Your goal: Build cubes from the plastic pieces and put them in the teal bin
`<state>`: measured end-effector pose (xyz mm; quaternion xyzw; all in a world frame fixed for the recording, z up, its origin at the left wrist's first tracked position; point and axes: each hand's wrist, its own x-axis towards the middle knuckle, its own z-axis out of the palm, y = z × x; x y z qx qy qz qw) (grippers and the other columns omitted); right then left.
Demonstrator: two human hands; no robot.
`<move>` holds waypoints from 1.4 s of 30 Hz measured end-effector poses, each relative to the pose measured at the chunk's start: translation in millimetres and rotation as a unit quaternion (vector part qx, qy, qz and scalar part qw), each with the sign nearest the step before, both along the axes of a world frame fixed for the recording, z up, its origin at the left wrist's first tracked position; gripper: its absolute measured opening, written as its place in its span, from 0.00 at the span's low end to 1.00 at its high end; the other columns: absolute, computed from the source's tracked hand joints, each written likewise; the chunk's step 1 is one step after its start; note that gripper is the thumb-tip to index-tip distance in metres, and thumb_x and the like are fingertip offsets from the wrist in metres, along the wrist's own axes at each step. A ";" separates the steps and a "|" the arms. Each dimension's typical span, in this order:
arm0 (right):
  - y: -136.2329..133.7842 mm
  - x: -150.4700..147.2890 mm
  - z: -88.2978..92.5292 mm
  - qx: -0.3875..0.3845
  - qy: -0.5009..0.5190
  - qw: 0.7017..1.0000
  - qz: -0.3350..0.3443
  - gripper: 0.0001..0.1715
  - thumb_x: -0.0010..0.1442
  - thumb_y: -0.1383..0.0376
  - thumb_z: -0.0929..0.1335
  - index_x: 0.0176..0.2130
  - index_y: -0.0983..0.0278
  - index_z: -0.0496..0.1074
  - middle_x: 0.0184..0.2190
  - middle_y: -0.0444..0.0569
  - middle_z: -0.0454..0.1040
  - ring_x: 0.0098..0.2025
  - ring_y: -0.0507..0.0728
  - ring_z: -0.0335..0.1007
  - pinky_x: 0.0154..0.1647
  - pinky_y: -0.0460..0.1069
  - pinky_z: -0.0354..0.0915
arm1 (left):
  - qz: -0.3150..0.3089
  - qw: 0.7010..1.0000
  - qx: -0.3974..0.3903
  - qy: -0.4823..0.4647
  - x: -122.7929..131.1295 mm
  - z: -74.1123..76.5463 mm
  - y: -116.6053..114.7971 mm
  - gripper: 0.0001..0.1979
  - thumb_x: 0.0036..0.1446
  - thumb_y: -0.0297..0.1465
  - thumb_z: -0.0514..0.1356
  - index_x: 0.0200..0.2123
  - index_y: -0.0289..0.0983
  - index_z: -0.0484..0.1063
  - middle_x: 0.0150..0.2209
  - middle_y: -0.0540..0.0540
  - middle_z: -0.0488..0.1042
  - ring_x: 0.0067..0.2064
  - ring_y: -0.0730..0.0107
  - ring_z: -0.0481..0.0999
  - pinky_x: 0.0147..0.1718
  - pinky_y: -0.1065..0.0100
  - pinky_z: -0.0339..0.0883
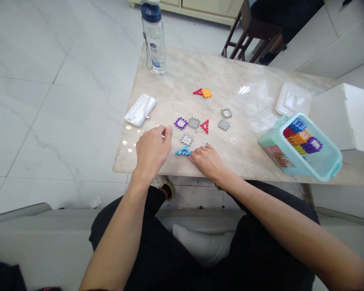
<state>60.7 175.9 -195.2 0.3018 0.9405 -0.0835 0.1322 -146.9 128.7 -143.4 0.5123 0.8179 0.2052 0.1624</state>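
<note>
My left hand (153,149) is closed over the table's near left part, thumb against the bent fingers. A sliver of something white shows between them; the rest is hidden. My right hand (208,161) rests low on the table with curled fingers over a blue toothed piece (206,144), of which only a tip shows. Its thumb side is beside a blue triangular building piece (183,151). Around the hands lie a grey frame with a white window (187,140), a purple frame with a window (181,123), a grey square tile (194,123) and a red triangular piece (205,126).
Farther off lie joined red and orange pieces (206,93), more grey tiles (223,125) and a loose white window (233,140). A teal bin (269,141) of bricks stands right, its lid (293,99) behind. A water bottle (157,44) and tissue pack (140,110) are left.
</note>
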 end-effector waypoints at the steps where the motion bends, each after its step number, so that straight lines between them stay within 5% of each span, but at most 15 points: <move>1: -0.4 -0.8 0.2 0.001 -0.003 1.000 0.004 0.19 0.79 0.69 0.62 0.48 0.66 0.83 0.45 0.61 0.85 0.49 0.65 0.79 0.49 0.57 0.60 | -0.001 1.000 0.003 -0.003 0.4 -0.3 0.0 0.28 0.76 0.52 0.49 0.38 0.42 0.82 0.38 0.39 0.85 0.42 0.48 0.83 0.41 0.58 0.68; 15: -2.0 -3.3 8.8 0.006 -0.017 1.000 -0.004 0.18 0.79 0.66 0.63 0.49 0.67 0.83 0.46 0.62 0.85 0.50 0.66 0.79 0.50 0.57 0.61 | -0.005 1.000 0.012 -0.008 2.5 -0.4 0.2 0.30 0.77 0.54 0.46 0.42 0.43 0.82 0.39 0.40 0.86 0.43 0.51 0.83 0.40 0.59 0.67; 19: 16.2 11.4 26.1 0.021 -0.003 0.997 -0.080 0.19 0.78 0.56 0.67 0.46 0.65 0.83 0.44 0.61 0.85 0.48 0.66 0.80 0.47 0.56 0.63 | -0.002 1.000 0.005 -0.003 2.4 0.6 -0.2 0.28 0.77 0.53 0.48 0.43 0.43 0.82 0.40 0.41 0.86 0.43 0.50 0.83 0.41 0.59 0.67; 23: 43.1 39.7 30.1 0.023 -0.026 0.982 -0.187 0.14 0.75 0.56 0.71 0.49 0.63 0.83 0.47 0.59 0.85 0.48 0.66 0.81 0.44 0.54 0.65 | -0.003 1.000 -0.001 -0.003 2.0 0.1 -0.3 0.23 0.76 0.50 0.52 0.47 0.44 0.82 0.43 0.41 0.87 0.45 0.48 0.83 0.43 0.57 0.68; 29: 39.9 54.2 13.9 0.000 -0.045 0.981 -0.191 0.31 0.70 0.45 0.75 0.56 0.67 0.77 0.55 0.62 0.81 0.55 0.68 0.78 0.46 0.54 0.69 | -0.011 1.000 -0.001 -0.007 4.0 -2.9 1.7 0.22 0.75 0.49 0.53 0.47 0.44 0.83 0.42 0.41 0.87 0.44 0.48 0.84 0.44 0.57 0.70; 37: 28.6 50.1 4.4 -0.012 -0.052 0.986 -0.156 0.23 0.70 0.52 0.76 0.53 0.67 0.77 0.54 0.61 0.79 0.57 0.68 0.77 0.48 0.54 0.70 | -0.024 1.000 -0.007 0.016 7.6 -4.7 3.8 0.22 0.75 0.49 0.54 0.47 0.44 0.83 0.42 0.40 0.87 0.44 0.48 0.85 0.45 0.56 0.72; 42: 40.7 55.0 9.3 -0.072 0.031 0.976 -0.201 0.26 0.64 0.58 0.77 0.56 0.69 0.77 0.52 0.60 0.82 0.55 0.67 0.78 0.52 0.54 0.71 | -0.073 0.997 -0.003 0.035 9.1 -6.2 3.1 0.14 0.75 0.41 0.57 0.51 0.44 0.81 0.45 0.43 0.87 0.48 0.51 0.85 0.46 0.56 0.75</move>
